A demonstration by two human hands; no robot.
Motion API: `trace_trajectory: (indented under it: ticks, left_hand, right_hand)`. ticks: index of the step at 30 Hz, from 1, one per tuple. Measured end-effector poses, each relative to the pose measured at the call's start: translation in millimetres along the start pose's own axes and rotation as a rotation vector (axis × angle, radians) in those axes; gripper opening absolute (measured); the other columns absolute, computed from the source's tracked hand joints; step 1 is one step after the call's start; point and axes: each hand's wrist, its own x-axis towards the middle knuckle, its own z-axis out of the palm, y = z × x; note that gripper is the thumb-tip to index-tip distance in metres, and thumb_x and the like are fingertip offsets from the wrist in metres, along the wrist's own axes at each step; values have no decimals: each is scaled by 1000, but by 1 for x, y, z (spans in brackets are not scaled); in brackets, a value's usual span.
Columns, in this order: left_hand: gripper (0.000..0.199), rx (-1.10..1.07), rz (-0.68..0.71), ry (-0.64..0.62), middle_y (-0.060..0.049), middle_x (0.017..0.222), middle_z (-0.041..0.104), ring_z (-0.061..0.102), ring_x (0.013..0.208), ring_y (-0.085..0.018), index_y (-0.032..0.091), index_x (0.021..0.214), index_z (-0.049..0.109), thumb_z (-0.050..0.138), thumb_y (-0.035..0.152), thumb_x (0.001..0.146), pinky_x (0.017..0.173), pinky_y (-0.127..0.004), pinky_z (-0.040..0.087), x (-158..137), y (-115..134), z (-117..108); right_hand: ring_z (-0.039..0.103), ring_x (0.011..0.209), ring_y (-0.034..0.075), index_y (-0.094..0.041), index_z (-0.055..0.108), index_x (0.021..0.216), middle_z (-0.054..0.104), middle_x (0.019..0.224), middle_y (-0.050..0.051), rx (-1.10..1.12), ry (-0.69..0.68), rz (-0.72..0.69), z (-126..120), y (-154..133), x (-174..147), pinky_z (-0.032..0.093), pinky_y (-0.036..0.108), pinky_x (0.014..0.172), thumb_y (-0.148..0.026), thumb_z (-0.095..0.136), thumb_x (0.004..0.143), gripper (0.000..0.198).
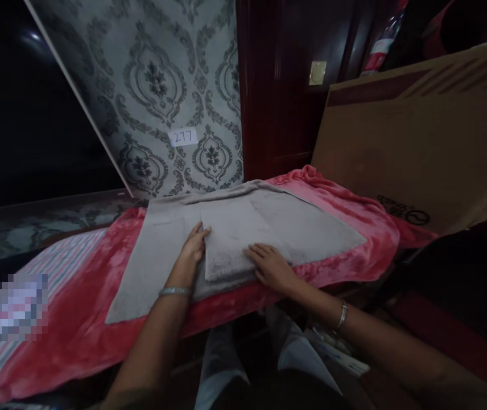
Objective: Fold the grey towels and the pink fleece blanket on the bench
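We have a grey plush panel (235,242) in front of us, lying flat near the middle of a wider grey cloth (149,262); we cannot tell whether it is a separate piece or a folded part of that cloth. We judge it light, soft and limp, with no fear of breaking; the nap should give our fingers some grip, though loose layers may slide or ruck if pushed. The side edges and the thick near edge look like the best places to take hold, with both hands supporting it.

Our hands are well apart; the left hand (194,244) rests at the panel's left edge, and we cannot tell whether thumb and fingers pinch it; the right hand (272,267) lies flattened over the right side, fingers extended, clamped on nothing.

Beneath is a red blanket (79,307), rumpled at the back, beside a striped cloth (70,256); behind stand patterned wallpaper (153,80) with a paper marked 277 (184,136), and a dark red wooden panel (277,114); a large dark screen (25,114) is on our left, a cardboard sheet or box (418,131) on our right; the light is dim.
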Motion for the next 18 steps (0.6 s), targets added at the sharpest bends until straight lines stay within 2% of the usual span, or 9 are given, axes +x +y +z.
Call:
trace_trajectory:
  ticks: [6, 9, 13, 15, 18]
  left_hand:
    - [67, 164, 44, 72, -12, 106, 74, 68, 81, -17, 10, 133, 63, 56, 0, 66, 82, -30, 54, 32, 11, 10]
    - [70, 230, 110, 106, -8, 103, 74, 67, 80, -16, 13, 133, 63, 54, 1, 65, 81, -27, 54, 33, 11, -1]
    - [67, 337, 126, 144, -11, 93, 75, 68, 77, -19, 6, 128, 65, 55, 2, 62, 79, -30, 56, 27, -4, -21]
    - [63, 382, 152, 156, -13, 98, 75, 70, 84, -21, 6, 124, 67, 56, 3, 62, 85, -32, 56, 25, -12, -26]
    - [58, 431, 227, 175, -14, 120, 72, 67, 111, -24, 9, 118, 71, 57, 2, 62, 104, -33, 49, 24, -18, -26]
  right_hand:
    - [47, 139, 29, -20, 61, 141, 56, 147, 13, 17, 15, 19, -1, 2, 2, 36, 49, 115, -6, 49, 86, 58]
    - [44, 141, 28, -23, 58, 144, 54, 149, 11, 44, 43, -8, 2, -5, 4, 35, 49, 116, -7, 49, 87, 60]
    - [44, 142, 29, -24, 60, 142, 55, 148, 12, 34, 16, -21, 18, -14, 0, 34, 52, 116, -8, 51, 88, 57]
    - [44, 142, 30, -23, 61, 141, 54, 149, 13, 24, 31, -15, 25, -16, -3, 33, 53, 116, -8, 51, 88, 56]
    - [43, 143, 30, -23, 59, 143, 52, 151, 13, 22, 55, -8, 31, -14, -6, 33, 53, 117, -8, 52, 88, 57]
